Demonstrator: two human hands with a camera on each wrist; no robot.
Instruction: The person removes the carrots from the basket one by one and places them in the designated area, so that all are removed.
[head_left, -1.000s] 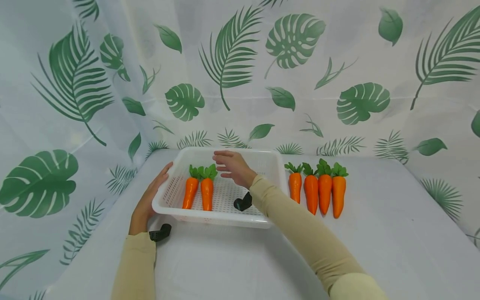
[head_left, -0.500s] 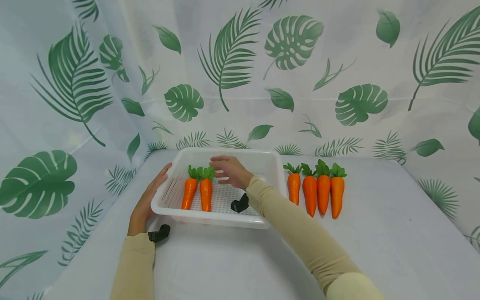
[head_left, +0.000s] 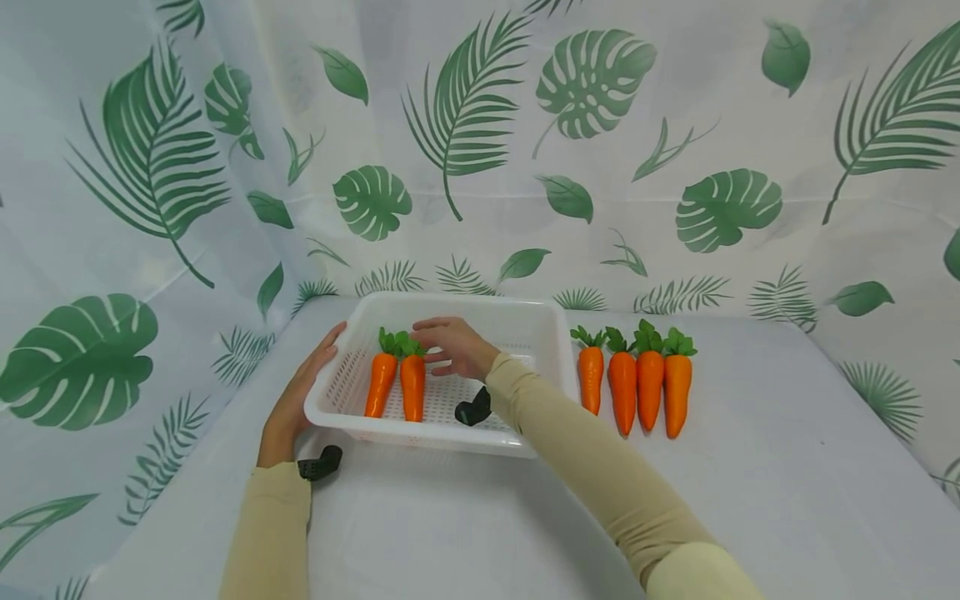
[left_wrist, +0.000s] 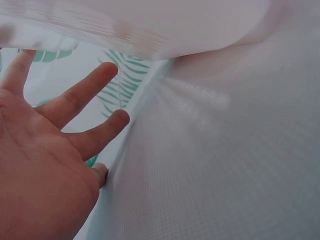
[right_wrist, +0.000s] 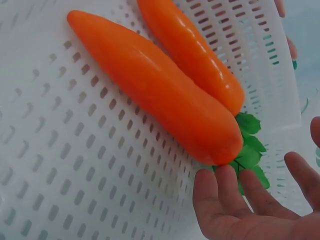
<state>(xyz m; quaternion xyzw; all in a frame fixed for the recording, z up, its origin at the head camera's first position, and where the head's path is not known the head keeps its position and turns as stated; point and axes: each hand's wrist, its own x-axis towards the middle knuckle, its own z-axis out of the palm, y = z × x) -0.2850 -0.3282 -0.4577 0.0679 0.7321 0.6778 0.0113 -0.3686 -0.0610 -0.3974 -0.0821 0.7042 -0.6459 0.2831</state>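
Note:
Two orange carrots with green leafy tops lie side by side in a white perforated plastic basket (head_left: 442, 435). The right-hand carrot (head_left: 413, 390) is nearer my right hand (head_left: 455, 346) than the left-hand carrot (head_left: 382, 385). Reaching over the basket, my right hand has its fingers loosely extended at that nearer carrot's leaves; in the right wrist view its fingertips (right_wrist: 227, 175) are right at the carrot's leafy end. My left hand (head_left: 300, 396) lies along the basket's left side, fingers up by the rim. Spread, straight fingers (left_wrist: 82, 97) show under the basket in the left wrist view.
Several more carrots (head_left: 649, 379) lie in a row on the white tablecloth (head_left: 757, 467), right of the basket. Small black wrist devices sit at the left wrist (head_left: 321, 464) and the right wrist (head_left: 474, 408). A leaf-printed curtain (head_left: 480, 233) hangs close behind.
My right hand has moved left and slightly down, closer to the leaves of the nearer carrot. The left hand and the carrots keep their places.

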